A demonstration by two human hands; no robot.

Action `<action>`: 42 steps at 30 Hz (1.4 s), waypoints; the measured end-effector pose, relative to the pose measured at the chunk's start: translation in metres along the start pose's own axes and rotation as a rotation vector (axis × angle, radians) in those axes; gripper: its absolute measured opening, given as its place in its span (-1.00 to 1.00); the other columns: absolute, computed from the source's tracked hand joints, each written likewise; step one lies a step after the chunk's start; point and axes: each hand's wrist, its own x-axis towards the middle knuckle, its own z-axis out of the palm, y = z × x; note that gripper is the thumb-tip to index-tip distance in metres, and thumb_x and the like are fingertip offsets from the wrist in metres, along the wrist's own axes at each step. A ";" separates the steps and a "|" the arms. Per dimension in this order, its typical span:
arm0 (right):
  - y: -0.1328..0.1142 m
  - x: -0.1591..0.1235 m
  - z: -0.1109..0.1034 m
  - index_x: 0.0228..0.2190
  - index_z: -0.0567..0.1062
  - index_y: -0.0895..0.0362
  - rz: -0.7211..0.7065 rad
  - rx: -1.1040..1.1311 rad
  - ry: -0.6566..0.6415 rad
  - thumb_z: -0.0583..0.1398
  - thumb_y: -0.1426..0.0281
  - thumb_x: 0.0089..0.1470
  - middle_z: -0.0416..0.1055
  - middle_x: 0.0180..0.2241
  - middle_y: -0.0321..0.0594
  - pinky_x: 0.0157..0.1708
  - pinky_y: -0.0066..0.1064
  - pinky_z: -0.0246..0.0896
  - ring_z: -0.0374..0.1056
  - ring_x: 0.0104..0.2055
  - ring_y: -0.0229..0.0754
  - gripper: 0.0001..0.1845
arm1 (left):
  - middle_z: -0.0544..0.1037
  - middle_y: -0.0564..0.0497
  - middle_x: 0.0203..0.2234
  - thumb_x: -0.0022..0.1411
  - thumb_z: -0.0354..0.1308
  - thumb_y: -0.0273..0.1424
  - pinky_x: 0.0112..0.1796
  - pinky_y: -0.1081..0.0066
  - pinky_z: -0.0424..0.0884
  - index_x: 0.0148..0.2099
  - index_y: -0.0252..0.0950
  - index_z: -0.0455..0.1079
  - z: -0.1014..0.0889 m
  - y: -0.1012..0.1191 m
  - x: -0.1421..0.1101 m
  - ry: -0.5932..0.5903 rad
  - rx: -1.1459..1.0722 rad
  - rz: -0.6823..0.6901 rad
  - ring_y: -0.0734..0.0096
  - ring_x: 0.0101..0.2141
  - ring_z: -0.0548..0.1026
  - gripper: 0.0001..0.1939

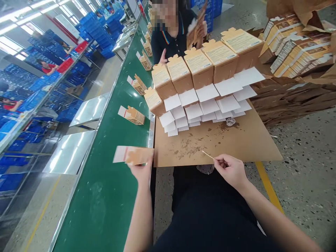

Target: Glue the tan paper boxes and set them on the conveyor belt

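Note:
My left hand [140, 171] grips a small tan carton [140, 155] over the edge of the green belt. The carton's white flap with a pink-red strip points left, and its outline is slightly blurred. Between the fingers of my right hand [231, 169] is a thin cotton swab [208, 154], its tip pointing up and left above the brown board [249, 147]. Dark wet-looking spots mark the board around the swab. Behind them stands a stack of tan cartons [198, 68] with white flaps [207, 92] hanging toward me. A small clear ring-shaped dish [230, 121] sits by the flaps.
More cartons [135, 115] stand in a row along the green belt [105, 196]. Across from me a person [170, 38] holds flat cardboard pieces. Bundled flat cartons [299, 52] lie on brown paper at right. Metal plates [70, 150] and blue crates [90, 26] are at left.

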 end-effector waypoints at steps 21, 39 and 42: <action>0.002 0.026 -0.029 -0.46 0.63 0.02 0.004 -0.065 0.134 0.34 0.03 0.27 0.51 -0.59 -0.26 -0.59 -0.39 0.44 0.44 -0.62 -0.17 -0.61 | 0.54 -0.10 0.10 0.31 0.37 -0.11 0.35 0.08 0.34 0.10 -0.14 0.45 0.091 0.070 0.080 0.027 -0.096 0.275 0.11 0.24 0.51 -0.59; 0.010 0.085 -0.077 -0.46 0.59 0.01 0.032 -0.349 0.294 0.32 0.10 0.19 0.56 -0.53 -0.16 -0.43 -0.25 0.44 0.46 -0.51 -0.08 -0.70 | 0.62 -0.16 0.25 0.19 0.40 -0.25 0.31 0.02 0.53 0.12 -0.22 0.55 0.136 0.104 0.115 -0.285 -0.441 -0.027 -0.07 0.38 0.49 -0.55; 0.021 0.114 -0.088 -0.52 0.47 -0.01 -0.009 -0.449 0.206 0.33 0.10 0.21 0.51 -0.58 -0.14 -0.45 -0.27 0.32 0.40 -0.52 -0.08 -0.64 | 0.62 -0.11 0.27 0.09 0.49 -0.23 0.35 -0.09 0.48 0.16 -0.15 0.59 0.101 0.093 0.072 -0.373 -0.451 -0.002 -0.19 0.44 0.41 -0.43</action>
